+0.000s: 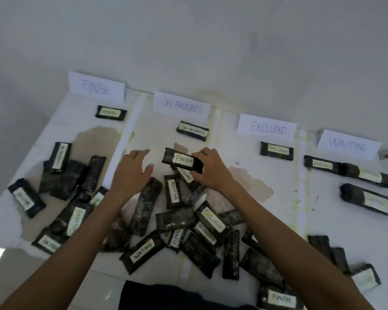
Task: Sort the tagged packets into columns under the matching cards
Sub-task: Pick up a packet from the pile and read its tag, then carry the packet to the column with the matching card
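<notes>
Nearest, the heap of packets [143, 247] lies jumbled, some with their tags hidden, so each must be lifted to be read. Above it the right hand [211, 168] pinches one end of the FINISH packet [179, 161], tag up. The left hand [130, 171] hovers beside it, fingers spread and holding nothing, probably to carry it far left under the FINISH card [96, 87].

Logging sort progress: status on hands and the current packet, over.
Right hand grips FINISH packet above the pile. Left hand open, holding nothing. FINISH card far left, one packet under it.
</notes>
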`<state>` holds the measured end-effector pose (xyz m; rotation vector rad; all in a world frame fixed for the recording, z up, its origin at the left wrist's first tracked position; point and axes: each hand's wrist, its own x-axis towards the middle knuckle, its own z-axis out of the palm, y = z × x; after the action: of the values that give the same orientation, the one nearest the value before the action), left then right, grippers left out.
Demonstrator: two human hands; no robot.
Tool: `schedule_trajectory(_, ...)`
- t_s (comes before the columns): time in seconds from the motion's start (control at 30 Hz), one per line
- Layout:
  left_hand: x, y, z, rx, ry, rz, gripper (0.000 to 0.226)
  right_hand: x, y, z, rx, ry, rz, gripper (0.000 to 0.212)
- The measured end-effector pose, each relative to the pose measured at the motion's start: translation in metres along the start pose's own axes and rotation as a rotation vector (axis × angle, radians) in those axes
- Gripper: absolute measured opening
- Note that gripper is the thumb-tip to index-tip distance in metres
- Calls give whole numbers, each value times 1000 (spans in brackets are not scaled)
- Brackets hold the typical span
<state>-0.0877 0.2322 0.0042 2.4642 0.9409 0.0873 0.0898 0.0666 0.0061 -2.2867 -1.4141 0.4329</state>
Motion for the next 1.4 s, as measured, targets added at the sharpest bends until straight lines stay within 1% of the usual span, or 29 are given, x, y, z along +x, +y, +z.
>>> schedule_trajectory(0.1,2,-38,-26,16,-20,-30,49,28,-33,13,35,-14,22,51)
schedule_trajectory(0.27,12,-94,-59,23,-60,-91,47,81,-85,43,17,-57,42,50)
schedule_trajectory(0.47,33,-157,-71,26,-143,-68,47,150,-131,86,-31,-116,59,48)
schedule_trajectory(0.6,42,-171,-71,51,-190,-31,47,185,-144,107,-63,-155,92,48)
schedule_trajectory(0.67,58,-201,-72,55,-206,-51,47,219,-156,132,-66,-173,117,48)
schedule_trajectory(0.77,63,-203,-70,51,-189,-24,48,230,-157,138,-72,-161,106,49)
schedule_trajectory(0.87,76,-216,-67,44,-163,-17,50,247,-161,154,-100,-205,83,52)
schedule_trajectory(0.93,80,-225,-68,57,-99,-66,52,251,-162,164,-130,-212,86,52)
schedule_trajectory(1.03,77,-238,-74,37,37,-270,55,252,-162,169,-139,-183,97,54)
schedule_trajectory(1.07,75,-243,-76,16,39,-344,57,251,-163,169,-146,-180,97,55)
schedule_trajectory(1.13,70,-251,-79,-28,-12,-438,61,247,-163,168,-155,-153,94,58)
schedule_trajectory(1.23,66,-259,-80,-91,-73,-466,65,232,-168,166,-120,-44,84,53)
schedule_trajectory(1.3,68,-261,-83,-130,-91,-459,67,221,-176,165,-84,-12,88,48)
schedule_trajectory(1.4,73,-256,-93,-222,-119,-441,64,202,-191,164,11,-88,78,44)
